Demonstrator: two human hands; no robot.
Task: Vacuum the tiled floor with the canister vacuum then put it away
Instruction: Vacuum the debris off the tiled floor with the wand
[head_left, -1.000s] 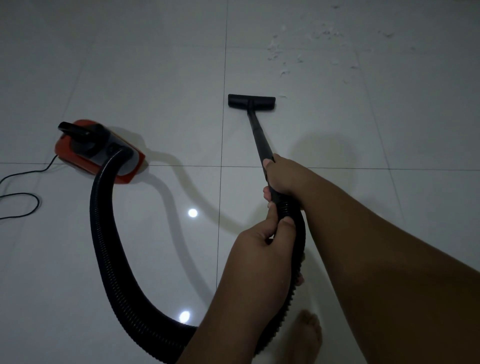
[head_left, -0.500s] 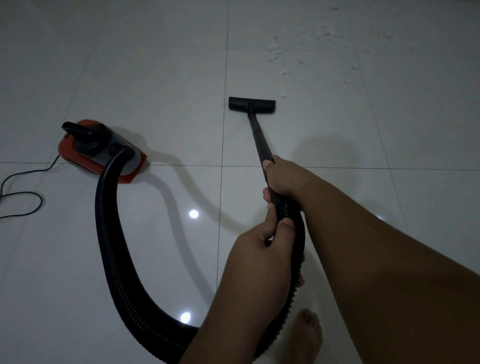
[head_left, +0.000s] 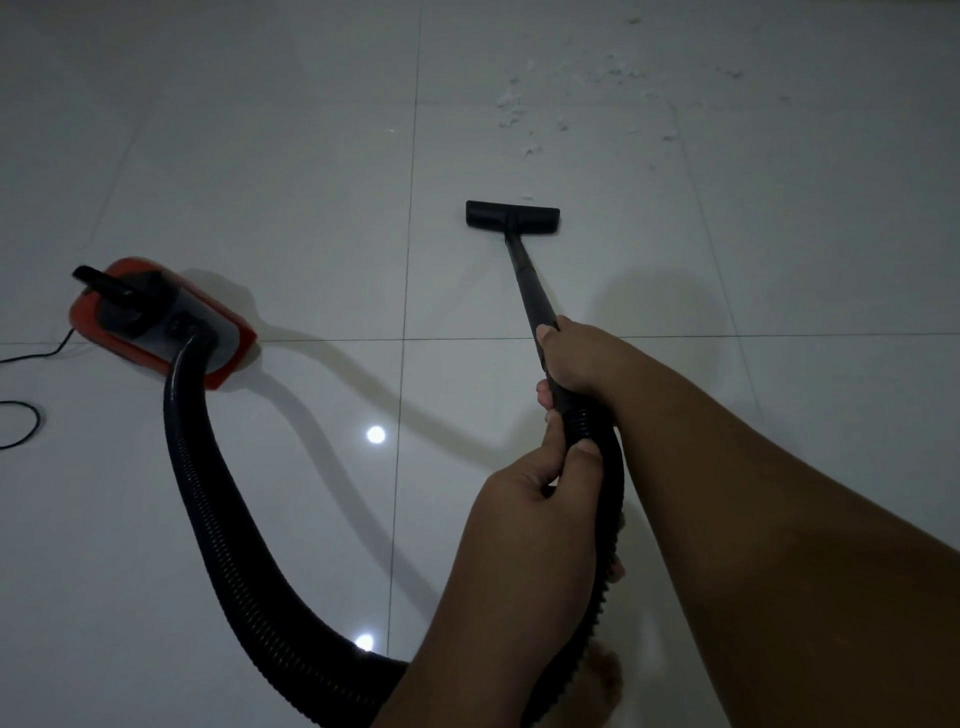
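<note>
A red and black canister vacuum (head_left: 156, 322) sits on the white tiled floor (head_left: 260, 156) at the left. Its ribbed black hose (head_left: 223, 519) loops down toward me and up to a black wand (head_left: 530, 280). The wand ends in a flat black floor nozzle (head_left: 512, 215) resting on a tile ahead. My right hand (head_left: 582, 358) grips the wand where it joins the hose. Just below it, my left hand (head_left: 535, 499) holds the ribbed hose. White crumbs (head_left: 524, 111) lie scattered beyond the nozzle.
A thin black power cord (head_left: 26, 410) trails off the left edge from the canister. My bare foot (head_left: 605, 675) shows under my arms at the bottom. Two ceiling light reflections (head_left: 375, 434) shine on the glossy tiles. More debris (head_left: 670, 136) lies at the upper right.
The nozzle has drawn slightly back toward me, away from the crumbs. The canister and hose now sit a little further right in view. Both hands keep their grip.
</note>
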